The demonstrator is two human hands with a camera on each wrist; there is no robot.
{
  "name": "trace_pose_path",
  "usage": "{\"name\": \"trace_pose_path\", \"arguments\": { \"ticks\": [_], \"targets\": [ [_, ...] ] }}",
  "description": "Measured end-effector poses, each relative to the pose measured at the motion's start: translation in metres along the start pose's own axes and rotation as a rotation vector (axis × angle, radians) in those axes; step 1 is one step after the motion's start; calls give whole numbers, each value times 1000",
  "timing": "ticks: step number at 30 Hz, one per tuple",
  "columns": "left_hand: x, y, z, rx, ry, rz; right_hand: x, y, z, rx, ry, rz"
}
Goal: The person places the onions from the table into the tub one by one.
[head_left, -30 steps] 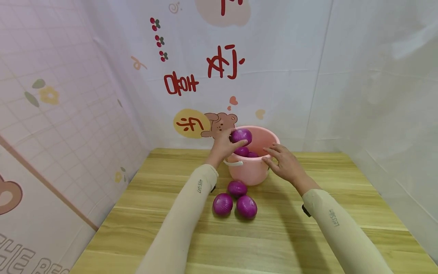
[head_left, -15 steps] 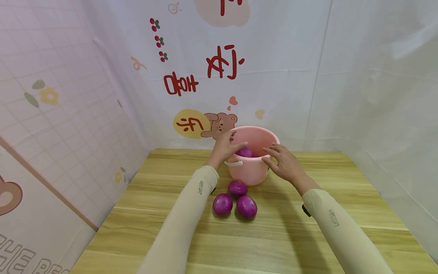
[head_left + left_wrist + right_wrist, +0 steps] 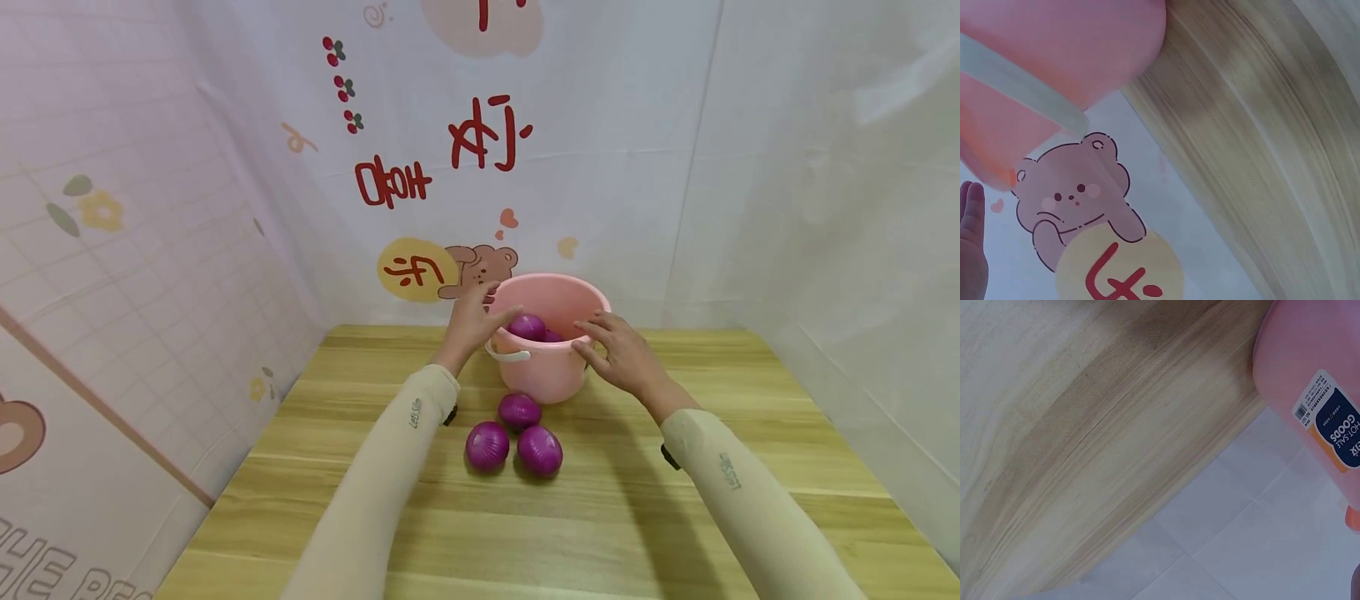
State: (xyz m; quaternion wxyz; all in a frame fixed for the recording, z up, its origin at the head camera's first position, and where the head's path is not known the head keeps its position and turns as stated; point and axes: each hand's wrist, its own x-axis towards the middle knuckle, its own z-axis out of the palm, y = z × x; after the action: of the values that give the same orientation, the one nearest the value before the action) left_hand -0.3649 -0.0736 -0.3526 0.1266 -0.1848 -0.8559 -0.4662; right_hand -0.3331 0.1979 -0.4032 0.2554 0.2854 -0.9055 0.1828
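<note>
My left hand [image 3: 474, 318] is open at the left rim of a pink bucket [image 3: 543, 375], its thumb stretched toward a red onion [image 3: 527, 327] inside. Another red onion [image 3: 552, 337] shows partly behind the front rim. On the opposite side my right hand [image 3: 618, 357] reaches its loosely extended fingers over the rim, thumb near the front edge. Just in front of the bucket, three more lie grouped on the table: a rear onion [image 3: 520, 411], a left onion [image 3: 487, 446] and a right onion [image 3: 540, 451]. In the left wrist view, some fingers [image 3: 972, 212] appear beside the bucket.
The bucket's white handle [image 3: 510, 356] hangs down at its front left. A wooden table [image 3: 360, 400] bears everything, with a printed white backdrop [image 3: 637, 208] rising close behind the bucket. A label [image 3: 1332, 422] is stuck on the bucket's right side.
My left hand let go of an onion, which dropped into the bucket, then moved slightly left. The right hand has stayed at the rim. The three onions on the table have not moved.
</note>
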Motion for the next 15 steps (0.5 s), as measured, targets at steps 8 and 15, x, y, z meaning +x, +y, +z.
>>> {"name": "trace_pose_path", "arguments": {
  "ticks": [8, 15],
  "targets": [
    [-12, -21, -20, 34, 90, -8, 1, 0, -1, -3, -14, 8],
    [-33, -41, -34, 14, 74, -41, 0, 0, -2, 0, -11, 7]
  ]
}}
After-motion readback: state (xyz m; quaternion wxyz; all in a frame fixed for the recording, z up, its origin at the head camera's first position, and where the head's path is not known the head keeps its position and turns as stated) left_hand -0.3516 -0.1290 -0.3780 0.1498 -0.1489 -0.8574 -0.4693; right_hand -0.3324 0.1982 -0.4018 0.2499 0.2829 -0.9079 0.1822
